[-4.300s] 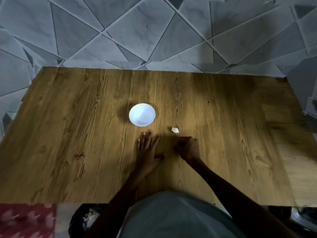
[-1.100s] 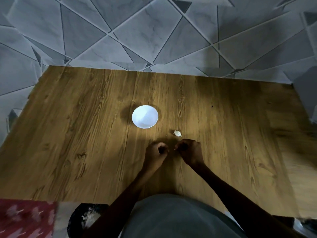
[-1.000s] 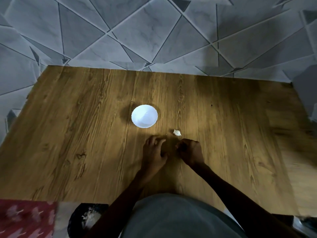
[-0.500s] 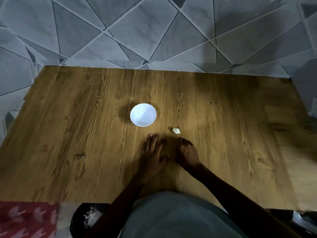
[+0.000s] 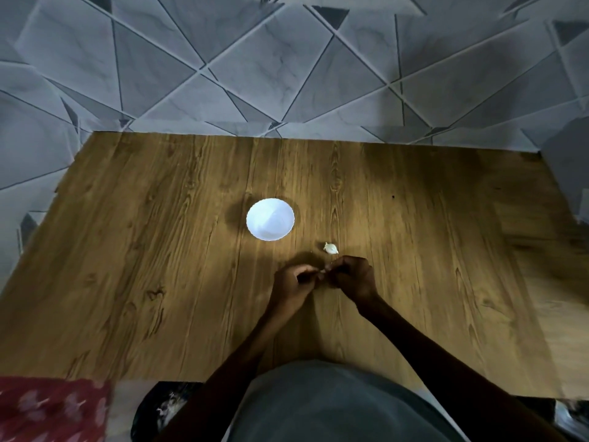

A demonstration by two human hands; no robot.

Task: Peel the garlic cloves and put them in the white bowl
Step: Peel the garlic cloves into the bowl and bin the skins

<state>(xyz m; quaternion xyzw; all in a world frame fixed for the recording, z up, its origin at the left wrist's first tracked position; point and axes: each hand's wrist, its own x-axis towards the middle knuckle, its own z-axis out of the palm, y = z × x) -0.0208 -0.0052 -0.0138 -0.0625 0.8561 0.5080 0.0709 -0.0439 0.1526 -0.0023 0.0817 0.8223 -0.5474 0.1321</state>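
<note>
**Entry: garlic peeling, one clove in hand, one loose on the bench, bowl beyond.**

Left hand (image 5: 294, 283) and right hand (image 5: 352, 277) are both curled and meet fingertip to fingertip low over the bench (image 5: 159, 250). They pinch the held clove (image 5: 322, 273) between them. Only a pale sliver of it shows, so how much skin is off cannot be told. Step judged: peeling, early in the task. To do it well, steady the clove with one hand, nick the skin at its tip with a nail of the other, and strip lengthwise without crushing. The loose clove (image 5: 330, 248) lies just beyond the right hand's knuckles, apart from them. The white bowl (image 5: 270, 223) stands farther back and to the left, near both hands, with no clove visible in it.
</note>
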